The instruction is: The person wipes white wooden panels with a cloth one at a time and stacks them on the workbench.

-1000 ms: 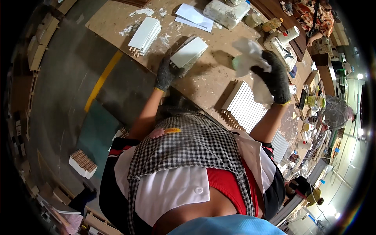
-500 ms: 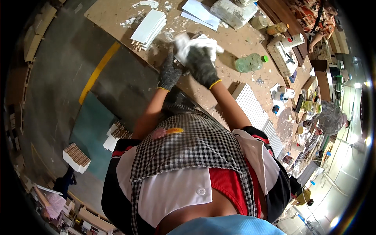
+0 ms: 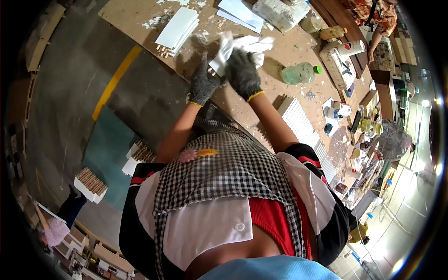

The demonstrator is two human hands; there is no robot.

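My left hand point(image 3: 204, 85), in a dark grey knit glove with a yellow cuff, grips the near end of a small white board point(image 3: 217, 65) with wooden dowels sticking out of it. My right hand point(image 3: 243, 74), gloved the same way, is closed on a crumpled white cloth point(image 3: 256, 44) and presses it against the board. Glove and cloth hide most of the board. Just beyond my left hand lies a stack of white boards point(image 3: 178, 29), dowel ends toward me.
On the brown worktable point(image 3: 268, 100) are white papers point(image 3: 240, 16), a green-capped bottle point(image 3: 300, 73), a stained white jug point(image 3: 281, 13) and a row of white strips point(image 3: 301, 126). Dowelled pieces point(image 3: 91, 185) stand low at left. Other people are at far right and lower left.
My right hand and the cloth have shifted slightly, and the cloth now spreads farther right. My left hand keeps its grip. The person at lower left has moved.
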